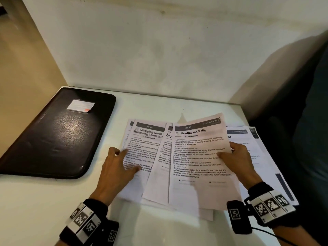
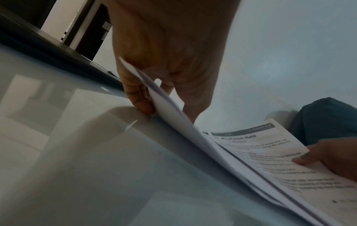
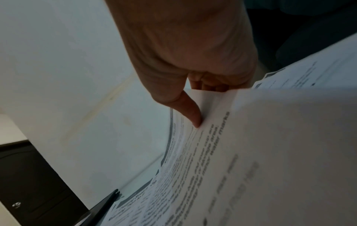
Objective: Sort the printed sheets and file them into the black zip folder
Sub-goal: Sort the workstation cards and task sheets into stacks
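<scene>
The black zip folder (image 1: 58,134) lies closed and flat at the table's left, a white label on its cover. Printed sheets (image 1: 147,148) are fanned out mid-table. My left hand (image 1: 129,160) holds the left sheets at their edge, thumb on top; in the left wrist view the paper edge (image 2: 166,104) runs between its fingers. My right hand (image 1: 229,151) pinches the "Mouthwash Refill" sheet (image 1: 198,157) at its right edge and lifts it slightly. Its thumb (image 3: 193,116) presses on the print while the other fingers curl beneath.
More printed sheets (image 1: 257,148) lie spread under and right of my right hand, reaching the table's right edge. A pale wall (image 1: 159,50) closes off the back of the white table (image 1: 44,201). Something dark (image 1: 301,121) stands at the right.
</scene>
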